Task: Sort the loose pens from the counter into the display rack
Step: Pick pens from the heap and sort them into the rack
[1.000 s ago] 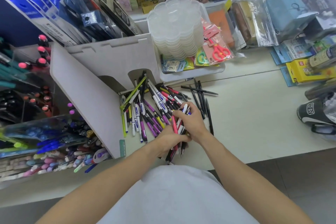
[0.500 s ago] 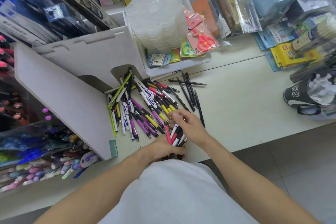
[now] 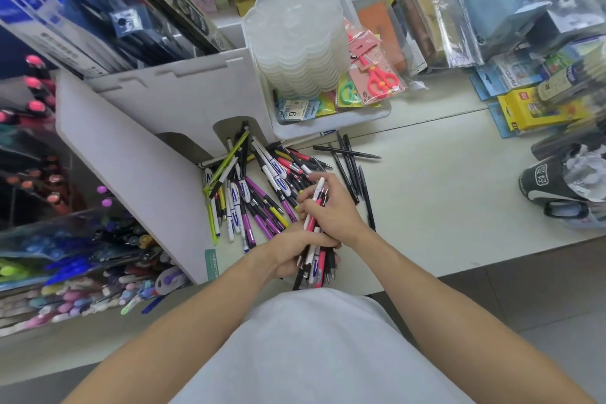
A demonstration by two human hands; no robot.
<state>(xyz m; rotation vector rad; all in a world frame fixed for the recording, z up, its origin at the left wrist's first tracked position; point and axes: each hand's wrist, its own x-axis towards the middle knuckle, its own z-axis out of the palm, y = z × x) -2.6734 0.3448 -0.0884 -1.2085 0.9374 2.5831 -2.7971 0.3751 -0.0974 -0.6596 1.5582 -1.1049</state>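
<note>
Both hands' grip closed round pen bundle at counter front edge, bare counter rightward

Blurred display rack, cropped at left.

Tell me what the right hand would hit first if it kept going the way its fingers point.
The right hand points left and away, so it would probably first meet the loose pens heaped on the counter, then the grey display rack. Depth is uncertain.

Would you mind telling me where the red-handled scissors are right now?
In the head view, the red-handled scissors sit packaged in the white tray right of the clear container stack, behind the loose pens.
</note>
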